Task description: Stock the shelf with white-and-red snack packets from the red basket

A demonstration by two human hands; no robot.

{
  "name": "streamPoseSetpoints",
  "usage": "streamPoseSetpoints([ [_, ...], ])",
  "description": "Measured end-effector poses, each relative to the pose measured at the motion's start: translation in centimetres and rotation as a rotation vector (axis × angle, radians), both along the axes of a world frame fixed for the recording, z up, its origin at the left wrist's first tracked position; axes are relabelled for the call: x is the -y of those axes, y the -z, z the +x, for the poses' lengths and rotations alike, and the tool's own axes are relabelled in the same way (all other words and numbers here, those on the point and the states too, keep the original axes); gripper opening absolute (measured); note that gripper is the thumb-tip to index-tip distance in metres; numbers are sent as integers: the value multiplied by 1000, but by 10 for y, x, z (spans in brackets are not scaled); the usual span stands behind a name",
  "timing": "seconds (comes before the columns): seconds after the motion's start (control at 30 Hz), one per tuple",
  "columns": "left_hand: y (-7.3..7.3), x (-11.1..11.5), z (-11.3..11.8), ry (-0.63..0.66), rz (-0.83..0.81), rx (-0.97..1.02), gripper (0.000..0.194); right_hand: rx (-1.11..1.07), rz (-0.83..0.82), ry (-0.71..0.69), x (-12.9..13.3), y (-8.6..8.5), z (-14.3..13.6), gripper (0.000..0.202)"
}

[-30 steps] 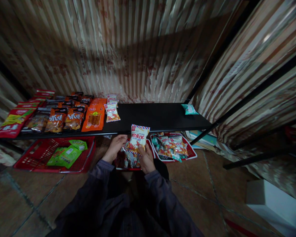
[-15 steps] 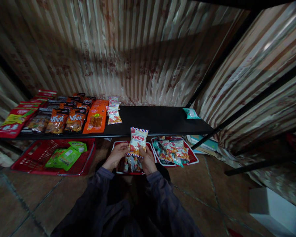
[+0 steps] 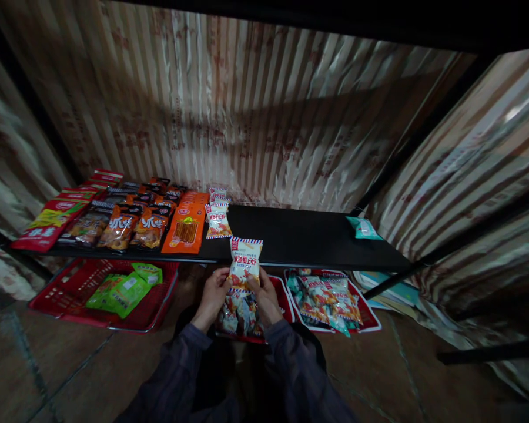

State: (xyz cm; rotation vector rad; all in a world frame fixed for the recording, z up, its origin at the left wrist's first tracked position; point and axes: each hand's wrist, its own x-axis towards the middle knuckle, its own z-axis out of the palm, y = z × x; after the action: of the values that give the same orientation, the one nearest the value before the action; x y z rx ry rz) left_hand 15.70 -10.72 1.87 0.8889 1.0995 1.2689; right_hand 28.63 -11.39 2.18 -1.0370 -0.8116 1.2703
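Note:
Between my two hands is a white-and-orange snack bag (image 3: 245, 261) with striped ends, held upright at the shelf's front edge. My left hand (image 3: 214, 296) grips its lower left side, fingers closed. On the lower right side, my right hand (image 3: 264, 296) pinches it with the thumb across the front. Beneath them stands a red basket (image 3: 286, 302) with more small bags in it. On the black shelf (image 3: 291, 235), a matching snack bag (image 3: 218, 220) lies just beyond my hands, with others behind it.
Orange packets (image 3: 185, 226), brown-and-orange bags (image 3: 120, 226) and red bags (image 3: 48, 223) fill the shelf's left part. A teal bag (image 3: 364, 228) lies at its right end. Below are a red basket (image 3: 39, 302) with green packets (image 3: 123, 291) and a white-rimmed basket (image 3: 370, 305) of snack bags. Black posts (image 3: 423, 135) frame the shelf.
The camera view has shifted, so the shelf and baskets appear lower and mostly further right. Both hands still hold the snack bag, which now overlaps the shelf's front edge.

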Motion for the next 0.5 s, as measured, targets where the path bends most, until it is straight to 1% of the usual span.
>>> streamPoseSetpoints([
  [0.13,7,-21,-12,-93,62,-84,30,93,51,-51,-34,1,-12,59],
  [0.27,14,-49,-25,-206,123,-274,28,194,117,-64,-73,5,-22,55],
  [0.33,15,-63,-30,-244,142,-379,27,281,143,-60,-90,5,-26,53],
  [0.4,14,-74,-33,-262,149,-478,27,389,146,-40,-104,5,-29,52],
  [0.5,11,-86,-35,-254,148,-609,29,527,142,-3,-121,7,-33,49],
])
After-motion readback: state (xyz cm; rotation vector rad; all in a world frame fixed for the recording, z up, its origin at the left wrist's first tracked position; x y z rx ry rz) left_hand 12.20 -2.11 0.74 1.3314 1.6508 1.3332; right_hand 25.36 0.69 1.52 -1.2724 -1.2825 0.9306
